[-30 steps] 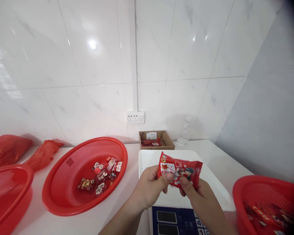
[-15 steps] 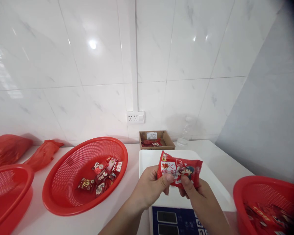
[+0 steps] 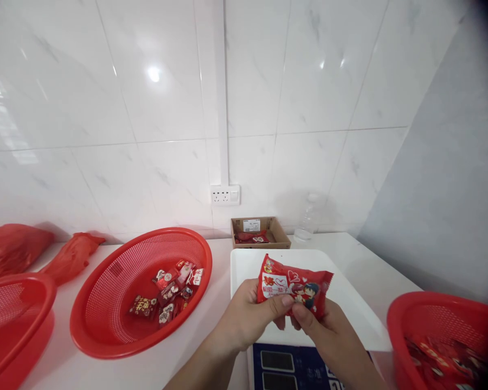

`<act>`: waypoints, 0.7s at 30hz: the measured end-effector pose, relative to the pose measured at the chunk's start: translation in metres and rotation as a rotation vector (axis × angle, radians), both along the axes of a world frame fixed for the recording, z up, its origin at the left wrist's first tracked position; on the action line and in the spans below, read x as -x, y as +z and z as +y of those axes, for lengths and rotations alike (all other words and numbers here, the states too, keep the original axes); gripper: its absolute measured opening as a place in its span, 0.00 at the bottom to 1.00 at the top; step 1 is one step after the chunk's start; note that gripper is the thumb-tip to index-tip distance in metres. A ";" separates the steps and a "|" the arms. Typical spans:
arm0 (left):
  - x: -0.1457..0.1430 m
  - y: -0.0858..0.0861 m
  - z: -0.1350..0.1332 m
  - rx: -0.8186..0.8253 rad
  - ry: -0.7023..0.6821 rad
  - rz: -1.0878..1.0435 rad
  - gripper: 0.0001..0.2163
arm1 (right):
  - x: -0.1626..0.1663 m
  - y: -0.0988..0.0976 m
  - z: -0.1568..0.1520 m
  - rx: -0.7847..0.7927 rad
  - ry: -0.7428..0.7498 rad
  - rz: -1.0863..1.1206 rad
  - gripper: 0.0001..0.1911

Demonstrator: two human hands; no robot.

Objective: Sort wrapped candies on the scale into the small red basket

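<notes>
Between both hands is a red candy packet (image 3: pixel 295 281) printed with hearts and two cartoon figures, its front turned toward me. My left hand (image 3: pixel 254 314) grips its lower left side, the thumb pressed on the front. On the lower right, my right hand (image 3: pixel 321 327) pinches it, and the two thumbs nearly meet. The fingers behind the packet are mostly hidden. Below the hands stands a digital scale with a white pan (image 3: pixel 350 303) and a dark blue panel (image 3: pixel 305 368); the packet is held above the pan.
To the left, a red plastic basket (image 3: pixel 106 281) holds several small wrapped packets (image 3: pixel 171 290). Another red basket (image 3: pixel 12 325) and red plastic bags (image 3: pixel 16 246) lie farther left. A basket (image 3: pixel 406 319) of packets stands right. By the wall are a cardboard box (image 3: pixel 282 238) and a clear bottle (image 3: pixel 307 219).
The packet has tilted slightly and shifted a little left and down in my hands. Both thumbs have moved closer together along its lower edge. Everything else stays where it was.
</notes>
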State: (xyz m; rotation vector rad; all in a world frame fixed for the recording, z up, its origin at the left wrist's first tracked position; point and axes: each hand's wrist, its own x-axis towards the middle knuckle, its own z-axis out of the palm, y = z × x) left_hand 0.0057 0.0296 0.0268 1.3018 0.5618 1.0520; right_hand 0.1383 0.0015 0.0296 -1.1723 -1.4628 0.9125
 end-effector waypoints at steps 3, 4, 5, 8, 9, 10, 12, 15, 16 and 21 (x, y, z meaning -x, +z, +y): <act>-0.001 0.002 -0.001 -0.020 -0.016 0.001 0.16 | -0.001 -0.002 0.001 -0.010 0.026 -0.034 0.25; -0.001 0.003 -0.001 -0.022 -0.018 0.000 0.16 | -0.001 -0.003 0.002 -0.007 0.033 -0.043 0.25; -0.001 0.004 -0.001 -0.019 -0.017 0.002 0.16 | -0.001 -0.003 0.002 0.001 0.030 -0.049 0.25; -0.001 0.006 -0.001 -0.020 -0.011 0.020 0.16 | 0.000 -0.002 0.001 0.037 -0.021 -0.044 0.25; 0.000 0.007 -0.001 -0.029 -0.015 0.019 0.16 | 0.000 -0.002 0.000 0.049 -0.038 -0.037 0.25; 0.001 0.007 -0.001 -0.040 -0.021 0.013 0.16 | 0.001 -0.001 0.000 0.058 -0.043 -0.033 0.25; 0.004 0.008 0.000 -0.060 -0.032 0.002 0.17 | 0.001 -0.001 -0.001 0.072 -0.044 -0.026 0.26; 0.008 0.007 0.001 -0.065 -0.032 0.004 0.20 | -0.002 -0.002 0.000 0.075 -0.035 -0.028 0.26; 0.008 0.006 0.001 -0.057 -0.037 -0.001 0.20 | -0.003 -0.003 0.000 0.070 -0.034 -0.039 0.27; 0.006 0.007 0.001 0.029 -0.111 -0.023 0.16 | -0.006 -0.005 0.002 0.025 -0.018 -0.112 0.29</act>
